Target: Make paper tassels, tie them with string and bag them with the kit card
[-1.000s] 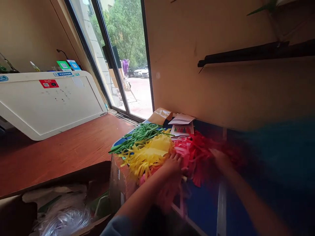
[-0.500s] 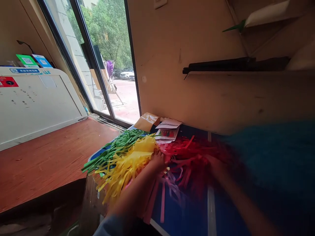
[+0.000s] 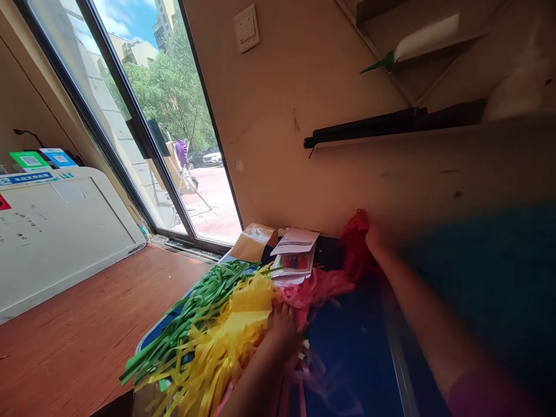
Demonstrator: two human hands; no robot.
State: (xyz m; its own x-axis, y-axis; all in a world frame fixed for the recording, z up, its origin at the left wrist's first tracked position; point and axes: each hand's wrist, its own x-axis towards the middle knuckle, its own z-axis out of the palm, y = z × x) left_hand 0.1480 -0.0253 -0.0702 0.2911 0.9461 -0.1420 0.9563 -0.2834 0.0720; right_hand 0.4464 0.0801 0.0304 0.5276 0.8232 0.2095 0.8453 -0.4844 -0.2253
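Note:
My left hand (image 3: 284, 324) is closed over the pink paper tassel (image 3: 299, 289), at the edge of the yellow one; its fingertips are partly lost in the strips. Beside it the yellow tissue-paper tassel (image 3: 230, 333) spreads its cut strips toward me, and beyond lies the green tassel (image 3: 200, 307). My right hand (image 3: 376, 240) grips a bunched red paper tassel (image 3: 356, 246), lifted near the wall and blurred by motion. Pink strips stretch out from the pile toward the red bunch; whether they are joined I cannot tell.
Behind the tassels, a brown envelope (image 3: 254, 242) and white printed packets (image 3: 295, 252) lie on the blue table (image 3: 347, 341). A wall shelf (image 3: 434, 132) holds a long black object. At left are a sliding glass door (image 3: 174, 174) and a white board (image 3: 69, 226).
My right hand has lifted the red tassel up and away from the pile, toward the wall, bunching its strips. My left hand stays on the pink tassel. The view has tilted up.

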